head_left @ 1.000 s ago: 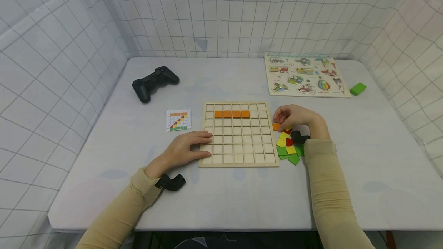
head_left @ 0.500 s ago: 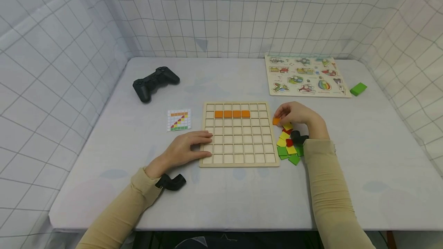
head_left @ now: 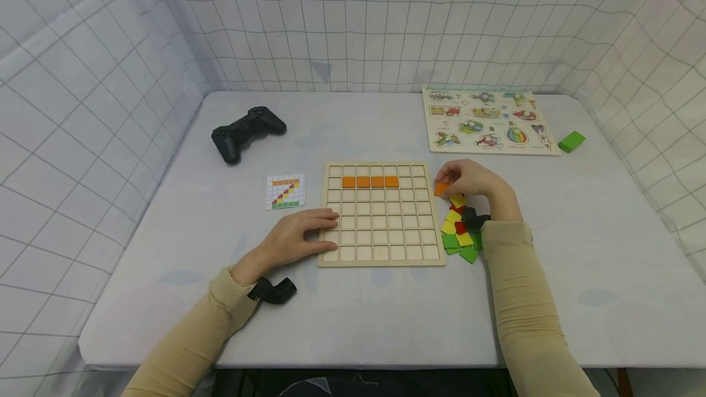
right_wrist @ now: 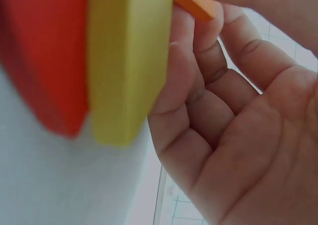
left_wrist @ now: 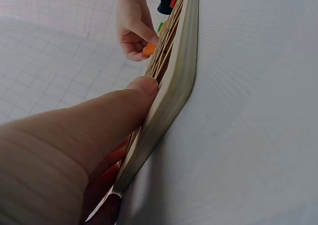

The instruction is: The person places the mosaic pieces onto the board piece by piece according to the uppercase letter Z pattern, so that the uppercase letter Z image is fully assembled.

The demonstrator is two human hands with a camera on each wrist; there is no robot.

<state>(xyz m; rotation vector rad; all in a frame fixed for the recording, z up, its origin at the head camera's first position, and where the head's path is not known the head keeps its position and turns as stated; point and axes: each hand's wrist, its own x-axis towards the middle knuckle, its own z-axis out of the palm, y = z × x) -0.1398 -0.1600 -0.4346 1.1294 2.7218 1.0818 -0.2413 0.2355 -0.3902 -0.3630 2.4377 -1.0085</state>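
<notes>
My right hand (head_left: 473,180) pinches an orange square tile (head_left: 440,189) between thumb and fingers, just off the right edge of a wooden grid board (head_left: 380,263). In the right wrist view the tile's orange edge (right_wrist: 197,4) shows among the curled fingers, beside a yellow tile (right_wrist: 130,66) and a red tile (right_wrist: 47,56). Several orange tiles (head_left: 363,182) sit in a row in the board's second row of cells. My left hand (head_left: 289,236) rests on the board's left edge with extended fingers and thumb (left_wrist: 144,86) touching it.
Green, yellow and red tiles (head_left: 450,241) lie loosely right of the board. A small pattern card (head_left: 285,192) lies left of it. Farther back are a black game controller (head_left: 248,132), a picture puzzle board (head_left: 485,121) and a green block (head_left: 571,141).
The right hand has drawn the orange tile away from the pile, slightly toward the far side, and the tile has turned a little. The left hand stays put on the board.
</notes>
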